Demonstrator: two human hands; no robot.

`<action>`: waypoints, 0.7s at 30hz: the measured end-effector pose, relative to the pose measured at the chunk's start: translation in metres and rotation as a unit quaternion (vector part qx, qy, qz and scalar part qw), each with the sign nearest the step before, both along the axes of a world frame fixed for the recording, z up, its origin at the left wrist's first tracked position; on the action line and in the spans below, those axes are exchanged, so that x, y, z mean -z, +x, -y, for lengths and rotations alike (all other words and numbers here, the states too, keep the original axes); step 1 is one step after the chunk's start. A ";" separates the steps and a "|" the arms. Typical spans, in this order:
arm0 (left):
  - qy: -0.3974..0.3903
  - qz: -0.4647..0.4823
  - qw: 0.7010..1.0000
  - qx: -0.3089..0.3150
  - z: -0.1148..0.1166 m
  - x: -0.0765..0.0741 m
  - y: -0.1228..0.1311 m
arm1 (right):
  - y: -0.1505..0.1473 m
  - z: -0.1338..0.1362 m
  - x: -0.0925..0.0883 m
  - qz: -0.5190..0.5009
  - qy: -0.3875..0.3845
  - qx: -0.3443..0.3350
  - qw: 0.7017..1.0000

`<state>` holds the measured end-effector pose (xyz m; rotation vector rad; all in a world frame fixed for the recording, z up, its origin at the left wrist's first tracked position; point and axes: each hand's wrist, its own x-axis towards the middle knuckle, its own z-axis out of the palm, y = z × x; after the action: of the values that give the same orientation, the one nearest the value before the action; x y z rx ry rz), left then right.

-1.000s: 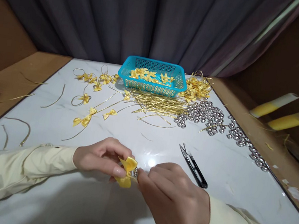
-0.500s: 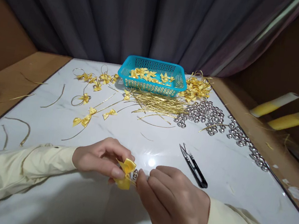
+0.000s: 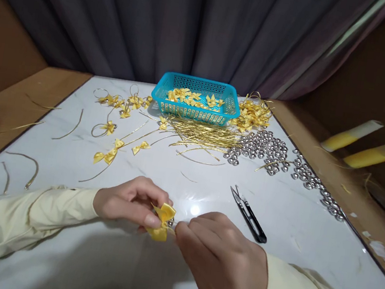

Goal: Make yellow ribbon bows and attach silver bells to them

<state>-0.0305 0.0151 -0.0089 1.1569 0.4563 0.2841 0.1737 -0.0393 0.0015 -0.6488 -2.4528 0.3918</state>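
Observation:
My left hand (image 3: 132, 205) pinches a yellow ribbon bow (image 3: 164, 214) between thumb and fingers, low in the middle of the view. Against the bow's right side sits a small silver bead (image 3: 171, 221), partly covered by the ribbon. A thin gold cord (image 3: 173, 231) runs from the bow toward my right hand (image 3: 222, 257), whose fingers are closed on it. The cord's far end is hidden inside that hand. Black thread snips (image 3: 250, 216) lie on the table just beyond my right hand, blades pointing away.
A blue basket (image 3: 197, 113) of bows stands at the back, with a pile of yellow looped bows (image 3: 254, 115) beside it. Gold cords (image 3: 204, 135) and silver beads (image 3: 264, 148) lie before them. Finished-looking bow loops (image 3: 108, 127) are scattered left. Two yellow-filled tubes (image 3: 351, 135) are at right.
The silver bead has moved left along the cord, up against the bow. My right hand's fingers have shifted slightly; my left hand has stayed nearly still.

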 end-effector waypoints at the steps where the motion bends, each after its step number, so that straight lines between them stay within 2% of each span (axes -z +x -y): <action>1: -0.002 0.005 1.000 0.006 -0.001 0.000 0.000 | 0.000 0.000 0.000 0.002 -0.001 0.001 1.000; 10: -0.030 0.013 0.998 0.044 -0.001 -0.001 0.000 | -0.003 0.006 0.003 -0.009 -0.006 0.026 1.000; 14: -0.032 0.002 0.999 0.037 0.000 -0.001 0.000 | -0.002 0.003 0.005 -0.013 -0.003 0.012 1.000; 17: -0.027 0.000 0.999 0.036 -0.002 0.002 0.000 | 0.003 -0.006 0.007 -0.032 0.034 -0.007 0.999; 19: -0.014 0.000 1.000 0.022 -0.003 0.004 0.001 | 0.008 -0.012 0.008 -0.048 0.043 0.005 0.998; 21: 0.013 -0.010 1.000 -0.016 -0.003 0.006 0.003 | 0.014 -0.017 0.008 -0.067 0.018 0.038 0.997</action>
<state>-0.0277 0.0186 -0.0147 1.1799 0.4901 0.3078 0.1873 -0.0223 -0.0066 -0.6769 -2.2945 0.3484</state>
